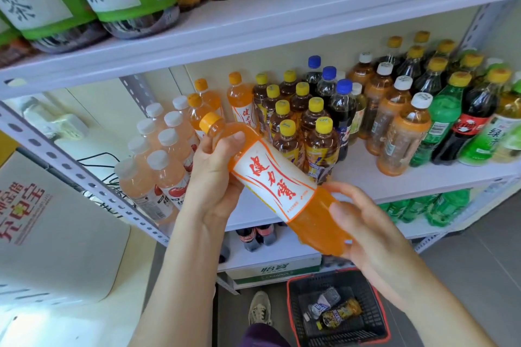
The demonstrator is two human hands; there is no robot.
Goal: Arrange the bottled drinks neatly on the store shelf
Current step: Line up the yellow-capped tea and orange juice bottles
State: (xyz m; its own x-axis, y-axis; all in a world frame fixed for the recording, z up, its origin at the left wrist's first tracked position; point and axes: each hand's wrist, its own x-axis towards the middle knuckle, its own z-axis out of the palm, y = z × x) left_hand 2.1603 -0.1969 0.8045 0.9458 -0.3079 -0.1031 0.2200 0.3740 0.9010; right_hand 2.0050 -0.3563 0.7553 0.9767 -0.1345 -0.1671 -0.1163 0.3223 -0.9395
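Orange bottle [277,187] held tilted before the shelf [423,177], cap up-left toward matching orange bottles [239,96]. Left hand [214,177] grip closed at neck; right hand [363,222] cups base.

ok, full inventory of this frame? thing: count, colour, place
Held bottle: one, orange, white label, tilted before the middle shelf.
Orange-capped bottles: at least four, orange, shelf rear left.
White-capped bottles: about eight, pale pink, shelf left.
Yellow-capped bottles: about nine, brown, shelf centre.
Blue-capped bottles: three, dark, centre rear.
Basket: one, red-rimmed black, on floor, two bottles inside.
Shoe: one, pale, floor.
Left hand: grips bottle's neck end.
Right hand: holds its base.
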